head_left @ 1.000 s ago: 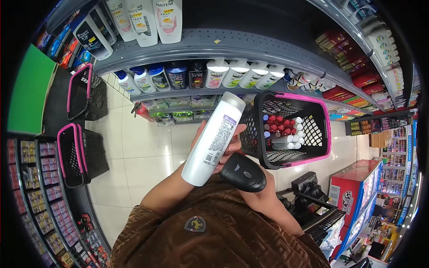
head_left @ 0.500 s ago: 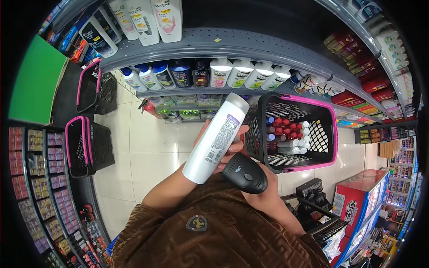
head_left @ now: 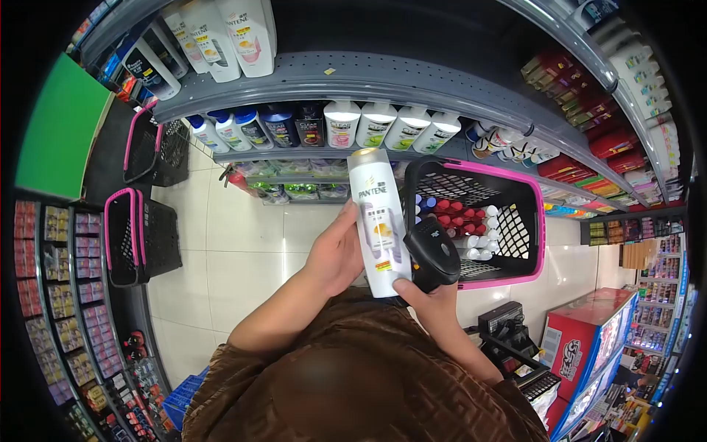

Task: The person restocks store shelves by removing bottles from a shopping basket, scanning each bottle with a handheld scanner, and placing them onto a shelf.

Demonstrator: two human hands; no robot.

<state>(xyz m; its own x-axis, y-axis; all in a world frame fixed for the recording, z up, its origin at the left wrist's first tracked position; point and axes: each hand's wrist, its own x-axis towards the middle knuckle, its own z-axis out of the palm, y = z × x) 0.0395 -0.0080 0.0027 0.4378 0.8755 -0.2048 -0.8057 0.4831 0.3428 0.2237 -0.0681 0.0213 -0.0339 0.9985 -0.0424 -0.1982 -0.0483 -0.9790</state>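
A white Pantene shampoo bottle (head_left: 377, 225) with a gold cap stands nearly upright before my chest, its front label facing me. My left hand (head_left: 335, 254) grips it from the left; the thumb lies along the edge and the other fingers are mostly hidden behind. In my right hand (head_left: 436, 306) is a black handheld barcode scanner (head_left: 434, 254), right beside the bottle. The right thumb touches the bottle's lower end. How the fingers wrap the scanner's handle is hidden.
A black shopping basket (head_left: 539, 228) with pink trim holds several red-, white- and blue-capped bottles just beyond my right hand. Shelves (head_left: 294, 81) of shampoo run across the front. More baskets (head_left: 158, 243) stand at left on the tiled floor (head_left: 228, 287). A red display case (head_left: 574, 346) is at right.
The bottle has been turned from its printed back to its front label and now stands straighter. My left hand has shifted to its left side. The scanner has moved right and up.
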